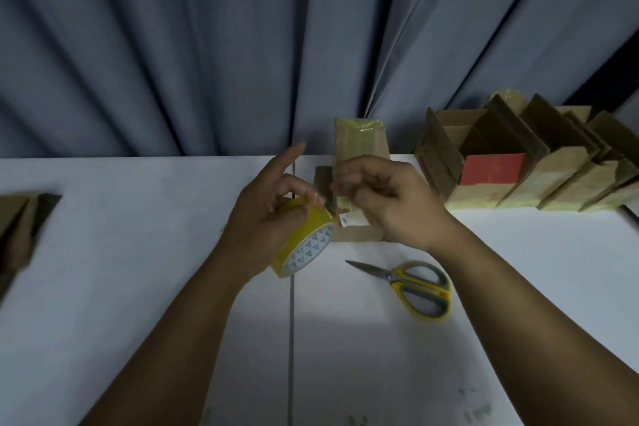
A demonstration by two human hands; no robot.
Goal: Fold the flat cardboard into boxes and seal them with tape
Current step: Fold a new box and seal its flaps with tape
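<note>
Box part-hidden; left fingers grip tape roll, right fingers pinch blurred tape end.

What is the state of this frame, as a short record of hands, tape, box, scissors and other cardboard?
Left hand: grips the tape roll
Right hand: pinches what seems to be the tape end, just right of the roll
Box: stands on the table behind both hands, top taped
Scissors: closed, lying on the table beside the right forearm, untouched
Row of boxes: back right, by the curtain
Flat cardboard: left edge of the table
</note>
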